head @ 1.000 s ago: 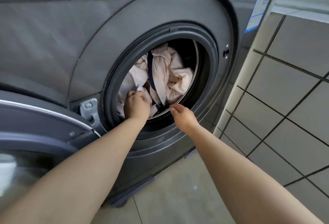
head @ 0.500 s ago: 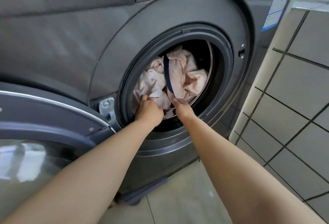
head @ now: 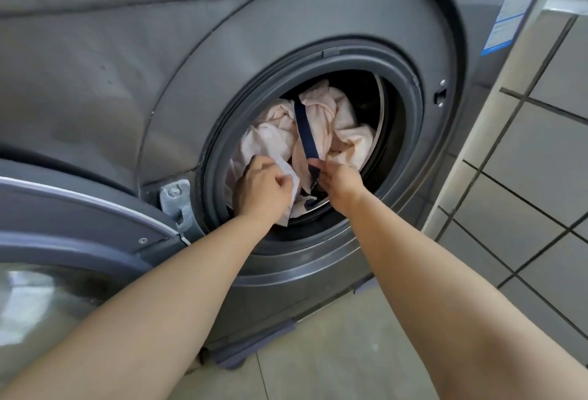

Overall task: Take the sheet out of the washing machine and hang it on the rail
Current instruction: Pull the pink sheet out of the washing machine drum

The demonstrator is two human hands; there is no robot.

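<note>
A crumpled pale pink sheet with a dark blue band fills the drum of the grey front-loading washing machine. My left hand grips a fold of the sheet at the lower left of the round opening, and a bit of cloth sticks out past my fingers. My right hand pinches the sheet at the lower end of the blue band. Both hands sit at the drum's mouth. No rail is in view.
The machine's door stands swung open at the lower left, its glass window below my left arm. A grey tiled wall rises right of the machine. Beige floor tiles lie under my arms.
My right hand has reached into the opening and taken hold of the sheet by the blue band. My left hand has pulled its fold slightly outward. The view has moved closer.
</note>
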